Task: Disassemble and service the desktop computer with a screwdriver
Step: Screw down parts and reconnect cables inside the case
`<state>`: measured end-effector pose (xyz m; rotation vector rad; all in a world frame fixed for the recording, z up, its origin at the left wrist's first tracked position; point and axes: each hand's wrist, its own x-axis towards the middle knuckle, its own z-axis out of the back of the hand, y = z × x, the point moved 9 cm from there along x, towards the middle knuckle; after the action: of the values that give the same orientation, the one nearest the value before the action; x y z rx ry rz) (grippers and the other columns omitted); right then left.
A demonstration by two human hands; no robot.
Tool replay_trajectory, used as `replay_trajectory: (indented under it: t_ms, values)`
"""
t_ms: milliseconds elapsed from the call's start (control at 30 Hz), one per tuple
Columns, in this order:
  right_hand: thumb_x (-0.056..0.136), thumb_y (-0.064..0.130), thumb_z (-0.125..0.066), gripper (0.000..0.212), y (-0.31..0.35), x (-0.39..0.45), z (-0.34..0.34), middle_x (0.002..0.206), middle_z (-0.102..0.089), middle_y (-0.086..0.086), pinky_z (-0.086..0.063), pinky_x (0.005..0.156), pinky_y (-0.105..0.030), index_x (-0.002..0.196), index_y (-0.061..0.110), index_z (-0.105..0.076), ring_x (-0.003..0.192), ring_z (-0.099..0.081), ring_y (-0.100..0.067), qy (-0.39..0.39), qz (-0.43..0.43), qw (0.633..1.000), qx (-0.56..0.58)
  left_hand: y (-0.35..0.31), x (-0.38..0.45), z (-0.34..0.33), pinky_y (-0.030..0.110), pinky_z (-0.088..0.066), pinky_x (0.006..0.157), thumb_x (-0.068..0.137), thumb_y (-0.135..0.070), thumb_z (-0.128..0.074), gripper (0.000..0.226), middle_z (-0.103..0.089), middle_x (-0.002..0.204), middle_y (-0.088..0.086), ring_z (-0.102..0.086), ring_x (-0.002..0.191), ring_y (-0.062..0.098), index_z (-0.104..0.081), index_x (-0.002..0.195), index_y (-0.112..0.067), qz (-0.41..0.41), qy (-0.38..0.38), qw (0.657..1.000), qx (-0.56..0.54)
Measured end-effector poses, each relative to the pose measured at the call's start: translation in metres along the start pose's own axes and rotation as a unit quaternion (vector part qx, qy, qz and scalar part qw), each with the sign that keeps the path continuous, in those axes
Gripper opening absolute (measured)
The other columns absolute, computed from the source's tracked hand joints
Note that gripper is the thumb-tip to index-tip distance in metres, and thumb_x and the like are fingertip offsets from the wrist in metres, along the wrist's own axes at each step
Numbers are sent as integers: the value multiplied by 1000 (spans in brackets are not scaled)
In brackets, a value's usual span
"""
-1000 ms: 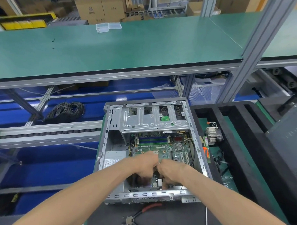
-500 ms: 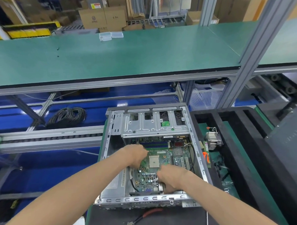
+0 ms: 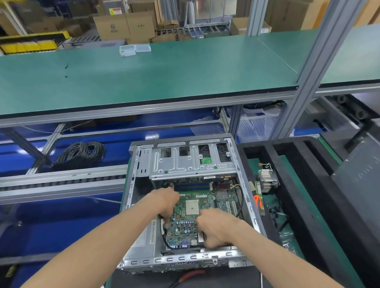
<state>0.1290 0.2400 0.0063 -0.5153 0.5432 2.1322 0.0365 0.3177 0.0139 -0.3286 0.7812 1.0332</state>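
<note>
A long green bench top (image 3: 151,76) runs across ahead of me, cardboard boxes (image 3: 125,27) stacked behind it. The open computer case (image 3: 140,167) lies flat below, red-handled pliers (image 3: 182,279) just before it. Since a second ago my hands have parted. My left hand (image 3: 165,201) curls over the motherboard (image 3: 192,211) at its left edge; my right hand (image 3: 216,227) grips its near right corner, fingers hidden.

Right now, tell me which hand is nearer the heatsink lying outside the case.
Right. The right hand is at the motherboard's near right corner, toward the heatsink; the left hand is at the board's left edge, farther away.
</note>
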Motion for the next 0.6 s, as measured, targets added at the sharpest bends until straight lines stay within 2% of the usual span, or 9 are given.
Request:
replay_trajectory:
  t_ms: [100, 167, 233, 300, 367, 433, 600]
  values:
    - [66, 10, -63, 13, -2, -3, 7, 83, -68, -17, -60, 60, -36, 74, 2, -69, 71, -67, -30, -22, -8, 1000, 13, 3, 0, -1, 37, -57, 81, 65, -42, -92, 52, -57, 83, 2, -62, 89, 25, -56, 85, -11, 1, 5, 1000, -22]
    - [66, 15, -63, 23, -1, -5, 13, 90, -70, -14, -61, 71, -41, 84, 6, -73, 80, -67, -31, -49, -6, 999, 9, 6, 1, -3, 34, -56, 82, 68, -40, -91, 55, -69, 97, 7, -65, 94, 25, -65, 97, -2, 3, 13, 999, -46]
    - [66, 19, -61, 27, -1, -8, 20, 88, -70, -9, -59, 77, -42, 88, 12, -75, 83, -66, -28, -77, -1, 997, 7, 10, 1, -3, 30, -54, 79, 71, -37, -90, 56, -71, 110, 7, -63, 92, 22, -69, 110, -2, 13, 19, 996, -87]
    - [67, 21, -59, 24, 0, -13, 25, 83, -69, -4, -57, 78, -40, 86, 17, -74, 80, -65, -24, -105, 1, 994, 15, 14, 1, -3, 27, -50, 72, 74, -30, -88, 52, -70, 112, 6, -60, 90, 20, -69, 114, -3, 16, 31, 991, -126]
    - [69, 23, -59, 19, -2, -17, 29, 83, -69, 1, -56, 78, -38, 83, 20, -71, 77, -63, -21, -133, -2, 991, 33, 18, 1, -6, 26, -47, 64, 76, -15, -86, 47, -65, 110, 4, -56, 89, 20, -66, 118, -5, 19, 46, 984, -171]
    - [71, 24, -58, 14, -3, -21, 32, 85, -67, 5, -52, 76, -34, 81, 23, -67, 76, -60, -17, -155, -5, 986, 54, 21, -1, -7, 29, -47, 71, 76, -1, -81, 51, -58, 115, 1, -54, 98, 21, -63, 122, -11, 26, 50, 974, -219]
    - [75, 23, -56, 8, -4, -28, 35, 91, -65, 8, -38, 69, -33, 80, 26, -61, 73, -53, -13, -189, -16, 979, 71, 28, 0, -10, 34, -42, 86, 75, 5, -75, 52, -50, 128, -1, -47, 112, 22, -62, 118, -22, 23, 65, 953, -296]
